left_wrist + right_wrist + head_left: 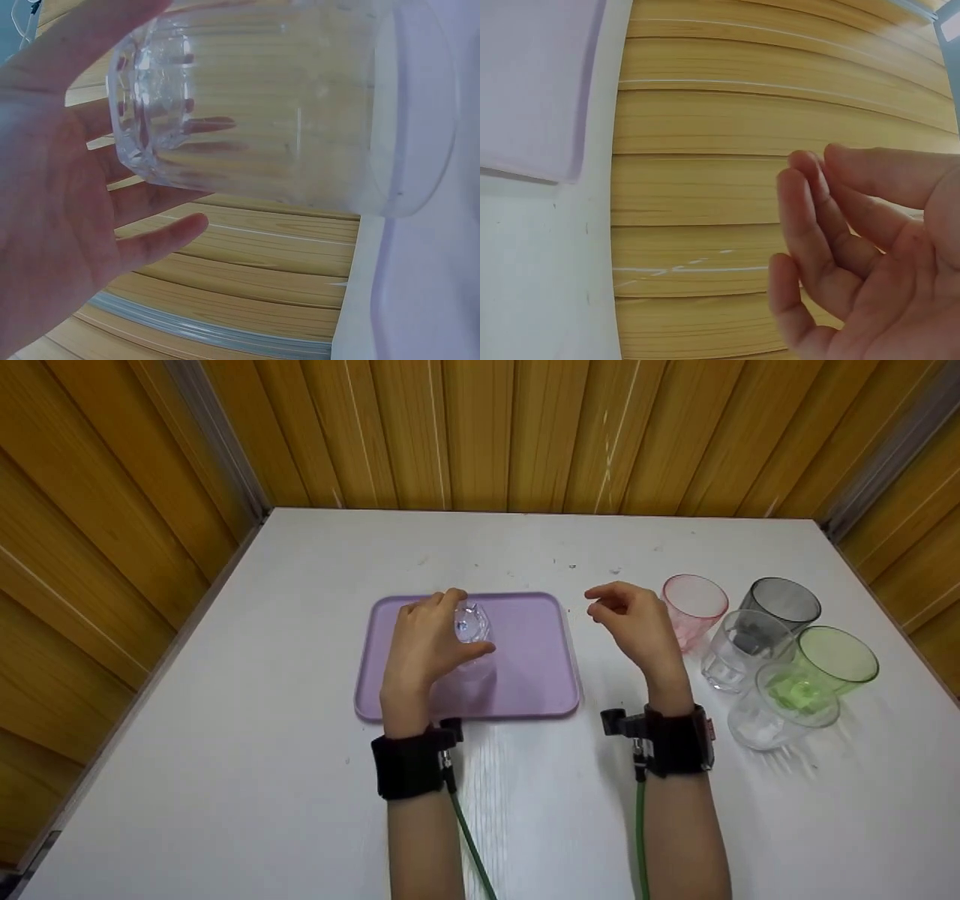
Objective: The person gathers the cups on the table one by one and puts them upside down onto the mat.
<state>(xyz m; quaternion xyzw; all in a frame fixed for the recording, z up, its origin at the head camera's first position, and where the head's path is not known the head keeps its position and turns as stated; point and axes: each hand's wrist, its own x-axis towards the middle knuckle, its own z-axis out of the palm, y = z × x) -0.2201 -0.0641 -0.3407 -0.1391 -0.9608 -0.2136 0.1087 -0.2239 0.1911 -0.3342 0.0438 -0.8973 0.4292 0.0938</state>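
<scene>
A clear tumbler is upside down over the lilac tray, its thick base towards my left palm. My left hand is around its base with the thumb and fingers spread apart. In the left wrist view the fingers extend behind the tumbler, and the thumb tip is cut off by the frame. Whether the fingers touch the glass is hard to tell. My right hand hovers right of the tray, fingers loosely bent. Nothing is between its thumb and fingertips.
At the right stand a pink tumbler, a grey tumbler, a green tumbler and two clear tumblers, close together. The white table meets wood-look panels at the back.
</scene>
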